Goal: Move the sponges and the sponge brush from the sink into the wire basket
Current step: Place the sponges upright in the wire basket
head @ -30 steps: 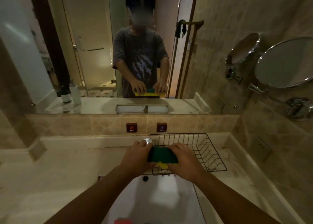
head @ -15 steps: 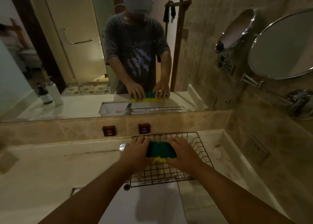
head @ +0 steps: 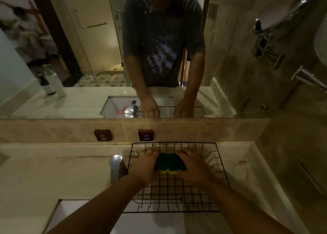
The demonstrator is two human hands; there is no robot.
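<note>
A black wire basket (head: 217, 164) stands on the stone counter behind the white sink (head: 74, 214). Both my hands are inside the basket and grip green-topped, yellow-bottomed sponges (head: 170, 162), which look like two held side by side. My left hand (head: 145, 164) clasps the left end and my right hand (head: 193, 164) clasps the right end. The sponges are low over the basket's floor, toward its back half; whether they touch the wires is hidden. No sponge brush shows in the sink's visible part.
A chrome tap (head: 115, 164) stands just left of the basket. Hot (head: 103, 135) and cold (head: 146, 134) buttons sit on the tiled ledge under the mirror. Bottles (head: 53, 83) appear in the reflection. A magnifying mirror arm (head: 307, 78) juts from the right wall.
Both hands carried the sponges from above the sink's far edge forward and down into the basket. The view tilted down and closer to the counter.
</note>
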